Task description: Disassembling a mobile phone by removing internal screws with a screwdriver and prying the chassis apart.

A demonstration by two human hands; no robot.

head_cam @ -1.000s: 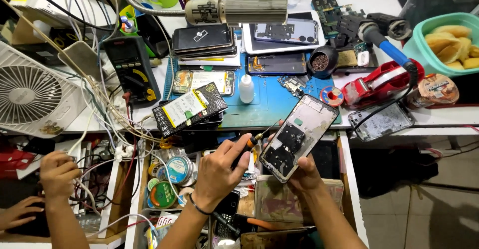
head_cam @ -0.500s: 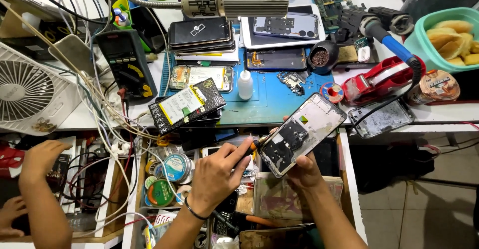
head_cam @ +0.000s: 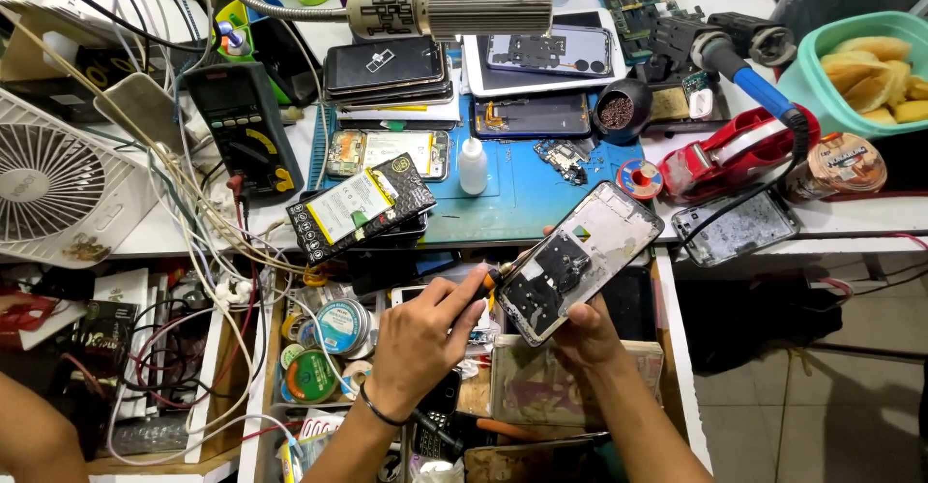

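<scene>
My right hand (head_cam: 590, 333) grips an opened phone (head_cam: 580, 261) from below, its back cover off and its black and silver inner parts facing up, tilted over the open drawer. My left hand (head_cam: 420, 333), with a black band on the wrist, pinches a small screwdriver (head_cam: 491, 278) with an orange collar. The screwdriver's tip touches the lower left edge of the phone's inside.
A blue work mat (head_cam: 527, 193) carries a white bottle (head_cam: 473, 166), loose phone parts and a battery (head_cam: 358, 207). Behind it lie stacked phones (head_cam: 387, 67), a multimeter (head_cam: 242, 130), a red tape dispenser (head_cam: 735, 154) and a white fan (head_cam: 53, 183). Another person's arm (head_cam: 29, 435) shows at the bottom left.
The other person's hand at the left has dropped down, leaving only the forearm in view. My hands stay on the phone and screwdriver, shifted slightly.
</scene>
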